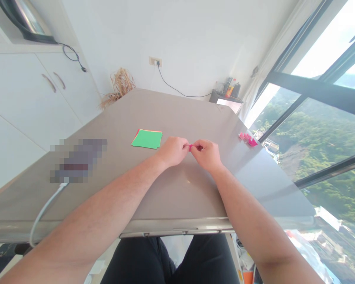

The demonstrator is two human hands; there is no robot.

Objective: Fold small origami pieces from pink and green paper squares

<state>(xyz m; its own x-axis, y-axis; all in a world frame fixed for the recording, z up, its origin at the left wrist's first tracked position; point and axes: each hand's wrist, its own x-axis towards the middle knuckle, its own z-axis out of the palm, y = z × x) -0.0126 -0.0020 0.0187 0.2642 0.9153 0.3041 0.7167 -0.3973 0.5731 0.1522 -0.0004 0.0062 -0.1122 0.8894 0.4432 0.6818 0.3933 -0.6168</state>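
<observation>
Between my two hands is a small piece of pink paper, mostly covered by the fingers. My left hand pinches its left side. The fingers of my right hand are closed on its right side. Both hands are close together over the middle of the table. Left of my left hand lies a stack of coloured paper sheets, green on top, with red and orange edges showing beneath. Several small folded pink paper pieces sit in a group near the table's right edge.
The grey-brown table has its front edge before my lap. At left lies a blurred-out dark object with a white cable. A small stand with bottles is behind the table, dried stalks at the back left, a window at right.
</observation>
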